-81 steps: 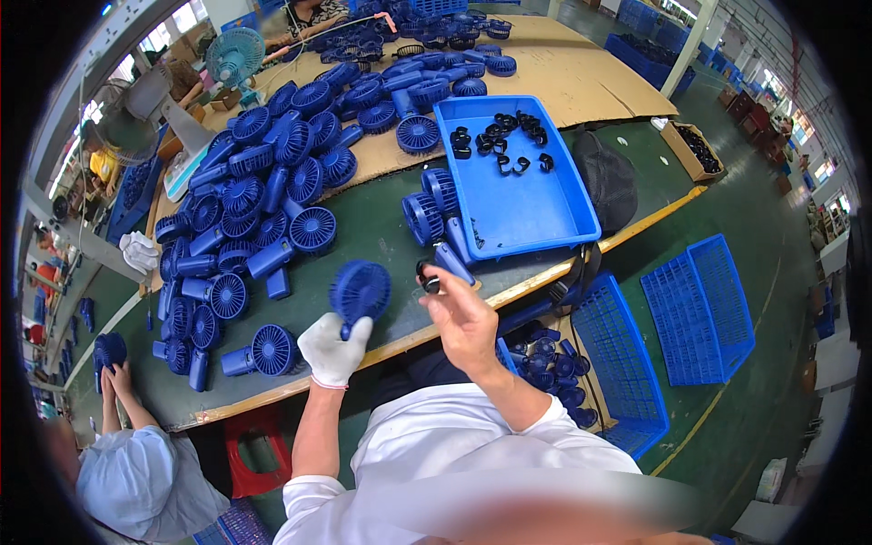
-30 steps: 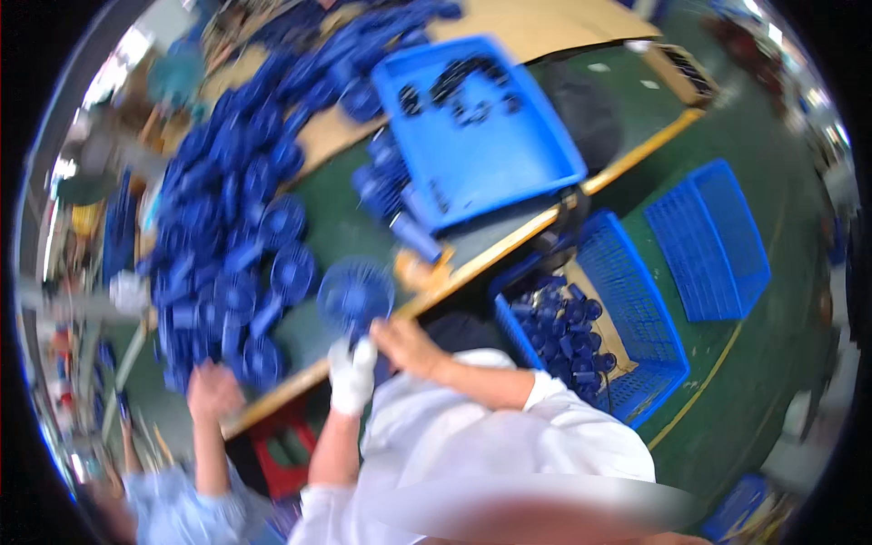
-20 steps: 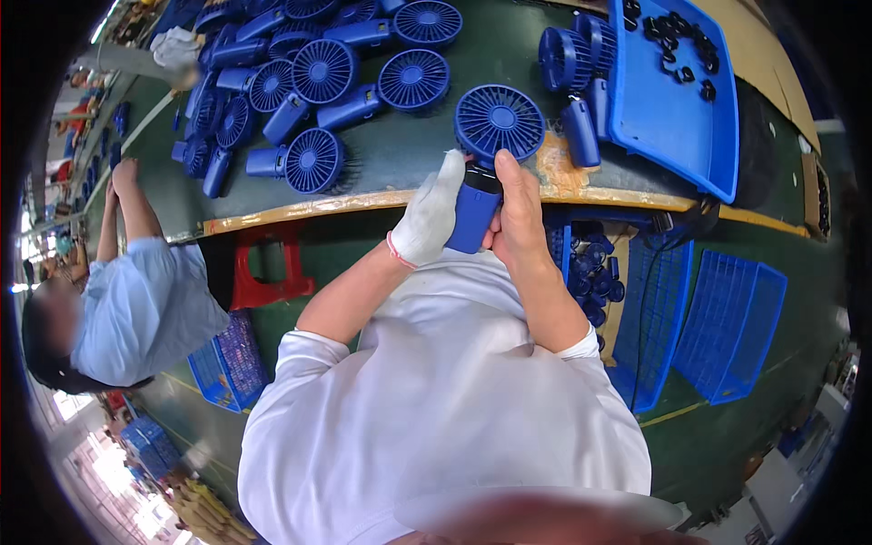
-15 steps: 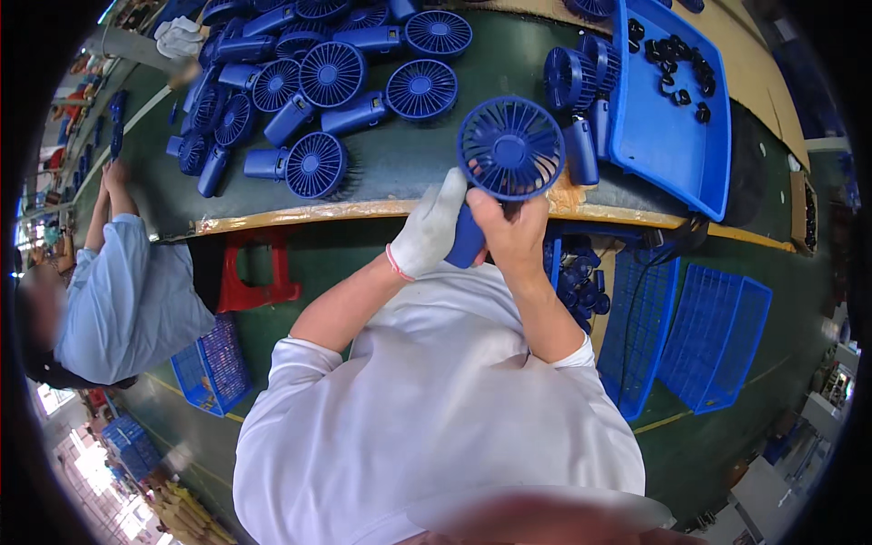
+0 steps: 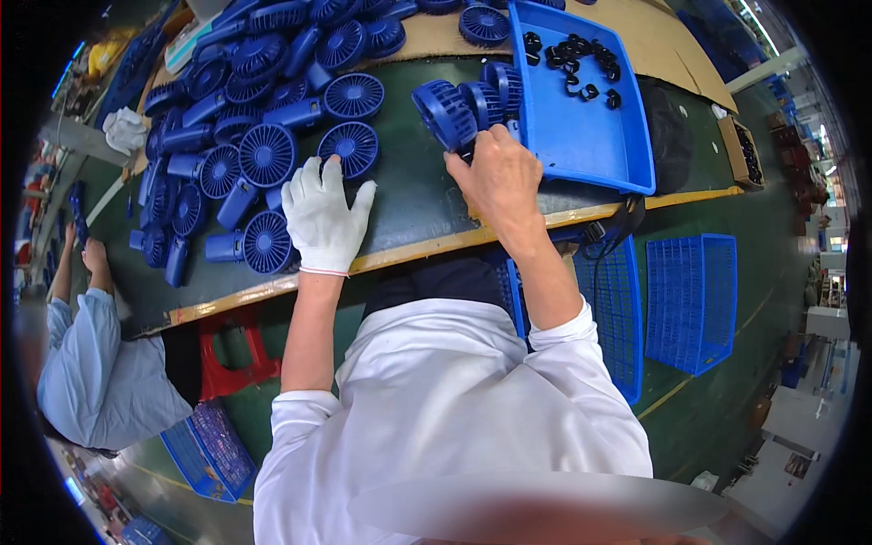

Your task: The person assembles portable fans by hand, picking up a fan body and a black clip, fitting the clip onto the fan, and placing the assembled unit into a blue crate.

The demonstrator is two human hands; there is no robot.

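Note:
My right hand (image 5: 501, 182) is closed around the handle of a blue handheld fan (image 5: 443, 113), mostly hidden under the fingers. The fan's round grille leans left, beside two similar fans (image 5: 501, 84) standing next to the blue tray. My left hand (image 5: 327, 218), in a white glove with bare fingertips showing, is open over the bench. Its fingers reach the lower edge of another blue fan (image 5: 349, 148); whether they touch it I cannot tell. A further fan (image 5: 268, 243) lies just left of the glove, at the edge of a large pile of blue fans (image 5: 263, 150).
A blue tray (image 5: 590, 163) with several small black parts (image 5: 581, 59) stands at the right. Blue crates (image 5: 690, 304) sit on the floor below. A co-worker in a light blue shirt (image 5: 118, 363) works at the far left, near a red stool (image 5: 238, 359).
Both hands held one fan together before. The right hand has carried it to the standing fans by the tray, while the left let go and moved left toward the pile. The view has shifted.

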